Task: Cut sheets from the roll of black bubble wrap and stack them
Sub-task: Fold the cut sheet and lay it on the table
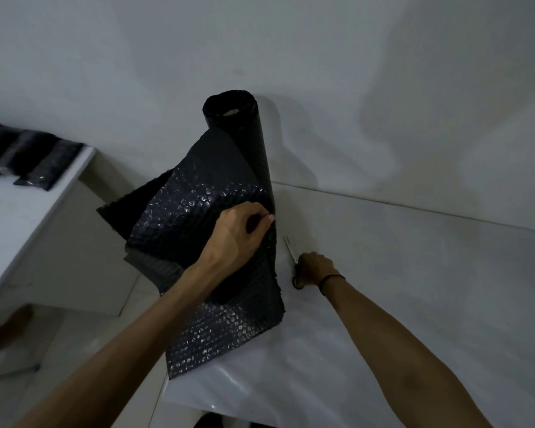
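Note:
A roll of black bubble wrap [247, 134] stands upright against the wall at the left edge of a white table [414, 273]. Its loose end [217, 329] hangs down and lies across the table's left edge. My left hand [238, 233] pinches the unrolled wrap close to the roll. To the right, on the table, my right hand [314, 268] grips a pair of scissors [291, 251], whose blades point toward the wrap's edge. A stack of cut black sheets [25, 156] lies on a white surface at the far left.
The white surface [22, 230] at the left sits lower, with a gap of floor [84, 341] between it and the table. A plain wall [352, 88] runs behind the roll. A foot [7, 329] shows at the lower left.

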Available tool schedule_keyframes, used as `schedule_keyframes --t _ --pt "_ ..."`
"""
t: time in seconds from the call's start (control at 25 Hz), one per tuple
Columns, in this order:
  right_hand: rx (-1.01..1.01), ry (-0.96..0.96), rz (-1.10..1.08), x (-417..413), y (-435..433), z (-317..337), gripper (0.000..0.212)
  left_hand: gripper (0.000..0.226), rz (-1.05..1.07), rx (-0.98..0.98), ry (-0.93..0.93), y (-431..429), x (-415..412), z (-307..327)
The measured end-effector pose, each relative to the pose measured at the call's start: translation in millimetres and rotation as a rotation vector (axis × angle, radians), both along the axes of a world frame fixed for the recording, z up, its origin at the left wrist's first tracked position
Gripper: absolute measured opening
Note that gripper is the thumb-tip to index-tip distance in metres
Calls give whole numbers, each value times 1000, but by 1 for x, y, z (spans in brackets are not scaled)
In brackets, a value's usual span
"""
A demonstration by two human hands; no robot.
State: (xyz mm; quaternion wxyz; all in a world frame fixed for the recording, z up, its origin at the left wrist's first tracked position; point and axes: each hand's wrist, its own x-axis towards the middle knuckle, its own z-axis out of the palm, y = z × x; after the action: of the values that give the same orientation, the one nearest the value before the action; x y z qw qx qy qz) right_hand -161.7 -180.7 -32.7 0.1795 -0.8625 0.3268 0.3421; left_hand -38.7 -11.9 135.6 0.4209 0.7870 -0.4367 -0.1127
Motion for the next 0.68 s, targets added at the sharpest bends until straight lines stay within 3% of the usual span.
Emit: schedule_keyframes --t 0.08,0.16,0.24,0.36,0.4,0.52,0.56,0.68 --pt "41 -97 -84 -1 0 13 26 16 22 1 -12 0 -2 5" --pt "152 -372 -294 0 2 42 38 16 63 -6 7 0 -3 10" --pt "392 -709 -523 -3 8 95 50 16 102 -1 109 -2 -4 19" --pt "699 -817 -499 -20 23 178 38 16 167 -22 335 -6 -6 34" --pt "660 -815 -405 -27 30 196 32 17 176 -24 397 -8 -8 39" --pt "247 -885 -217 -45 42 215 10 22 63 -14 491 -12 -19 61" --pt "161 -894 -205 -52 43 223 13 23 12 -32 419 -11 -19 70" --pt "46 -845 -194 -86 35 263 21 35 62 -184 -126 -9 6 89"
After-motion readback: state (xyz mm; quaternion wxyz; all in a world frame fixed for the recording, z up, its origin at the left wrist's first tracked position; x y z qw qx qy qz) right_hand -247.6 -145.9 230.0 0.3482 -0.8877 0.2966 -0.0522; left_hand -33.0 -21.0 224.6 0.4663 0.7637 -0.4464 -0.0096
